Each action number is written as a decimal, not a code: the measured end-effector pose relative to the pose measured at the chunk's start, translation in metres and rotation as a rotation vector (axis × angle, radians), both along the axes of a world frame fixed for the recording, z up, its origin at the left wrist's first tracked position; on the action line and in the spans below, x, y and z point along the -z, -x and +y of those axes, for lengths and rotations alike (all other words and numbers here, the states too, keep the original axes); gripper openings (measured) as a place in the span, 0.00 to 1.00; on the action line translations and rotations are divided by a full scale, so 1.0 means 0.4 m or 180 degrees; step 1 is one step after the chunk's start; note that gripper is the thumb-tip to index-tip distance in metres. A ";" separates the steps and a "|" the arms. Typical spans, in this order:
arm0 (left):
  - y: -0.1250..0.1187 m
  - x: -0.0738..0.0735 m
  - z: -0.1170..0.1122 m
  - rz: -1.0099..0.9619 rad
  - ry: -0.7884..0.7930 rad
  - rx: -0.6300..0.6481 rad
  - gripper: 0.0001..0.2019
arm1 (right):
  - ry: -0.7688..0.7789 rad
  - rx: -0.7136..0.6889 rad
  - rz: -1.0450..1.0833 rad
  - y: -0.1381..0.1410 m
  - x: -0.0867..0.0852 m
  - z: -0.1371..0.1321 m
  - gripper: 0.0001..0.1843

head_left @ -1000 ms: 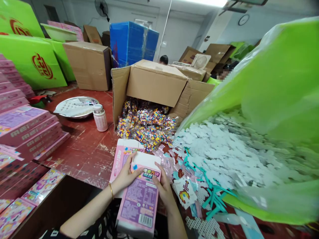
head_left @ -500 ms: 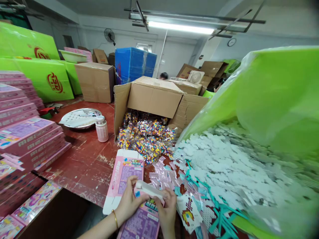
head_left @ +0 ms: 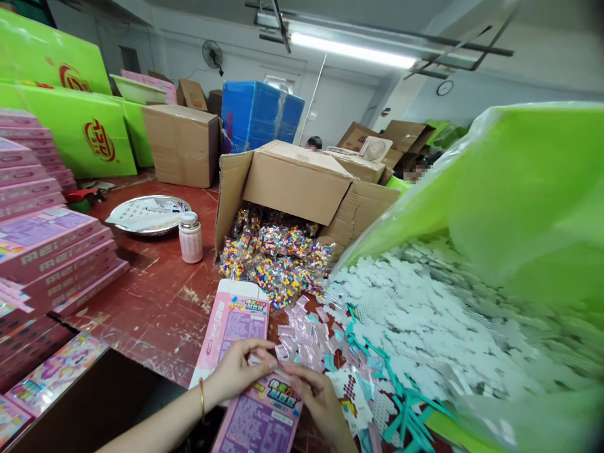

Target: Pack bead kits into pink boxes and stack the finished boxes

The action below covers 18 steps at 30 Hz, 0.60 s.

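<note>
My left hand (head_left: pixel 236 371) and my right hand (head_left: pixel 315 396) both rest on the top end of a pink printed box (head_left: pixel 262 418) at the table's near edge. The fingers of both hands are curled and pressed on the box's closed flap. Under it lies a second pink box, flat and unfolded (head_left: pixel 233 330). Small pink packets (head_left: pixel 304 336) lie just beyond my right hand. A printed card with a pixel picture (head_left: pixel 352 393) lies to the right of it.
A tipped cardboard box (head_left: pixel 292 179) spills bags of coloured beads (head_left: pixel 278 251). A green bag (head_left: pixel 533 201) holds white plastic pieces (head_left: pixel 425 308), with teal tools (head_left: pixel 401 402) in front. Pink boxes are stacked at left (head_left: pixel 47 251). A bottle (head_left: pixel 190 237) and metal bowl (head_left: pixel 147 214) stand on the red table.
The box's top flap, open and lifted a second ago, is now pressed shut. The box has dropped lower and flatter under both hands. The view has tilted up.
</note>
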State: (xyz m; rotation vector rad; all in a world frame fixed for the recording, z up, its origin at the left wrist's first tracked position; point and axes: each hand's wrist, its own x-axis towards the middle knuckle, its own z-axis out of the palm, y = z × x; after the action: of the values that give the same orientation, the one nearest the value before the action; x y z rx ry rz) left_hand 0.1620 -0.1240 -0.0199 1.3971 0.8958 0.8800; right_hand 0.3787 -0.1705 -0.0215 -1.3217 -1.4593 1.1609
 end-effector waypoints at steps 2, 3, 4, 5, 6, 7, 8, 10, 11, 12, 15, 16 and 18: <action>-0.008 -0.005 0.009 -0.0062 0.0060 -0.0077 0.24 | 0.0229 0.0106 0.0276 -0.002 -0.013 0.011 0.22; -0.012 -0.003 0.011 -0.0086 0.0080 -0.0130 0.24 | 0.0276 0.0196 0.0375 -0.003 -0.016 0.013 0.22; -0.016 0.001 0.012 -0.0104 0.0106 -0.0193 0.23 | 0.0303 0.0272 0.0441 -0.005 -0.017 0.014 0.22; -0.018 0.007 0.010 -0.0122 0.0119 -0.0241 0.21 | 0.0331 0.0307 0.0483 -0.008 -0.017 0.013 0.22; -0.020 0.013 0.007 -0.0131 0.0092 -0.0266 0.20 | 0.0375 0.0306 0.0525 -0.012 -0.015 0.010 0.21; -0.021 0.018 0.002 -0.0125 0.0007 -0.0270 0.20 | 0.0440 0.0279 0.0581 -0.016 -0.013 0.007 0.21; -0.022 0.023 -0.004 -0.0111 -0.0126 -0.0252 0.20 | 0.0510 0.0247 0.0636 -0.019 -0.009 0.004 0.21; -0.024 0.031 -0.019 -0.0097 -0.0396 -0.0171 0.19 | 0.0531 0.0225 0.0663 -0.022 0.000 -0.001 0.21; -0.025 0.035 -0.027 -0.0118 -0.0490 -0.0135 0.16 | 0.0444 0.0233 0.0602 -0.021 0.006 -0.002 0.20; -0.027 0.039 -0.034 -0.0159 -0.0545 -0.0130 0.14 | 0.0305 0.0244 0.0503 -0.019 0.012 -0.005 0.19; -0.035 0.045 -0.047 -0.0334 -0.0561 -0.0252 0.16 | -0.0088 0.0245 0.0231 -0.004 0.026 -0.018 0.14; -0.037 0.043 -0.047 -0.0385 -0.0555 -0.0283 0.15 | -0.0171 0.0256 0.0176 0.000 0.026 -0.025 0.12; -0.032 0.025 -0.040 -0.0460 -0.0569 -0.0369 0.14 | -0.0304 0.0375 0.0180 0.003 0.017 -0.043 0.13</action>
State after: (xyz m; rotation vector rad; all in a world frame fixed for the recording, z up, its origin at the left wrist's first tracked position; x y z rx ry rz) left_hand 0.1750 -0.1402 -0.0298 1.4240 0.8091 1.1579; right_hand 0.3776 -0.1878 -0.0281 -1.2812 -1.3606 1.0316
